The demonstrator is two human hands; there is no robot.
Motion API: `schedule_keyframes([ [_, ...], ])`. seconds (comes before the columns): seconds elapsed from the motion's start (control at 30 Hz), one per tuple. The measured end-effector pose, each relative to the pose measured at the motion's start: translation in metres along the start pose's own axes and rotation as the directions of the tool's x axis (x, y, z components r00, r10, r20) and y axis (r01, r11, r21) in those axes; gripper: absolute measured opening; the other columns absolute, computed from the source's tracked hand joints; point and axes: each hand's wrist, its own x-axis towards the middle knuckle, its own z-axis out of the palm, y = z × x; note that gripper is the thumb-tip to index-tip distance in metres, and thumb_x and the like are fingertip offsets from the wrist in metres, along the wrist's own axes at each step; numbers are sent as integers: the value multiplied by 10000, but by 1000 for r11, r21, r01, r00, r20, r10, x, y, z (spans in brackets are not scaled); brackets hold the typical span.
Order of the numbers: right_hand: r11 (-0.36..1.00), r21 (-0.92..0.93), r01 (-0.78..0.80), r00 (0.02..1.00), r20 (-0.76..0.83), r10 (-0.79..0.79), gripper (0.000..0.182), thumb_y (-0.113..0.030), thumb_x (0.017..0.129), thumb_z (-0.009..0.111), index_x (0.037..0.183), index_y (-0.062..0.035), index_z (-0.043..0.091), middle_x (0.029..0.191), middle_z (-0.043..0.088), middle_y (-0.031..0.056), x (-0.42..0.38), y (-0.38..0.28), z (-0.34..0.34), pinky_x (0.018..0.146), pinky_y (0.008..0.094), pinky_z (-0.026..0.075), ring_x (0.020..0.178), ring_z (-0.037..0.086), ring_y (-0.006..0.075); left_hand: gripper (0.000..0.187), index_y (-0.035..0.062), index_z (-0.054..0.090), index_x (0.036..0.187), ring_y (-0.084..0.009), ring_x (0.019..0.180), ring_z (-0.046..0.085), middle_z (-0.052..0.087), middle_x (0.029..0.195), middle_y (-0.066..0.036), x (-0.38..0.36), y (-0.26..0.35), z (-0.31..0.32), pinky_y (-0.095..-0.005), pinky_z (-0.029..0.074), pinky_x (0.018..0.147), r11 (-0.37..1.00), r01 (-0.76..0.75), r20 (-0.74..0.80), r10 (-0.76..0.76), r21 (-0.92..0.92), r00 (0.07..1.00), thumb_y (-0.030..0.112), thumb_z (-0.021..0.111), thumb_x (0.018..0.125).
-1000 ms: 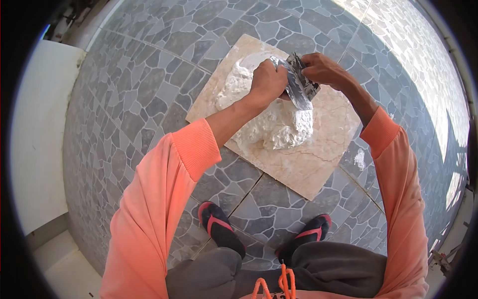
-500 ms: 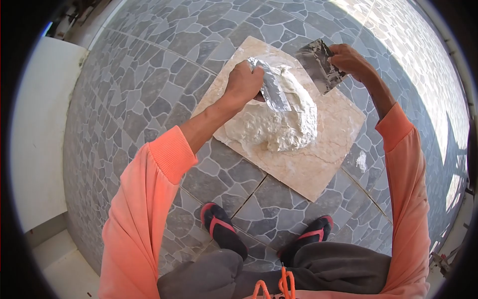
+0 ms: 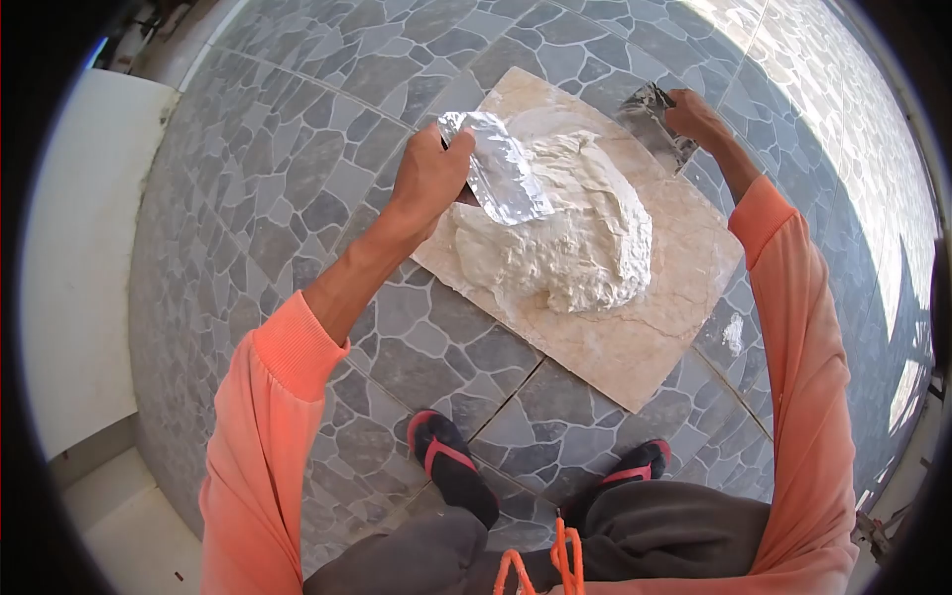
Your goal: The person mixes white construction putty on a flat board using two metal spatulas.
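My left hand (image 3: 428, 171) grips a shiny metal putty knife (image 3: 504, 177) with white smears on its blade. The blade hangs over the left part of a mound of white putty (image 3: 585, 233). Under the mound is a beige marbled tile (image 3: 635, 362), set at an angle on the floor. Past the tile's upper right edge, my right hand (image 3: 697, 119) is closed on a second, darker putty knife (image 3: 656, 127), its blade streaked with white and overlapping the tile's edge in this view.
Grey stone-patterned floor tiles (image 3: 288, 169) surround the board. A white splotch (image 3: 733, 334) marks the floor right of it. My feet in black and red flip-flops (image 3: 451, 466) stand just below. At far left is a white block or step (image 3: 89, 248).
My left hand and its putty knife have shifted left across the mound, and the blade now faces me more broadly. The right putty knife has turned more edge-on, staying near the tile's corner.
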Motion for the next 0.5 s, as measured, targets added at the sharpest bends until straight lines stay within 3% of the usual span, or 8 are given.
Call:
schedule_keyframes([
  [0.13,991,127,38,998,36,-43,313,-102,731,488,957,36,654,841,646,190,5,-9,-7,698,393,461,775,609,288,285,-66,546,1004,-124,696,643,620,869,-87,-7,-2,-9,-294,582,562,1000,-1,4,1,4,1000,216,527,969],
  [0.23,990,134,50,989,129,-68,314,-106,734,496,968,37,650,835,646,184,3,-12,-7,698,388,460,766,601,276,279,-65,552,1004,-118,697,640,619,864,-80,-9,-9,-14,-289,579,563,1000,-2,-4,2,-21,1000,211,524,970],
  [0.5,987,69,143,975,163,-153,321,-88,794,497,1073,-23,643,913,655,174,0,-42,49,737,399,475,818,609,282,272,-70,574,981,-123,681,638,624,827,-76,-12,-12,-5,-285,572,536,998,-61,13,61,-6,998,196,519,959],
])
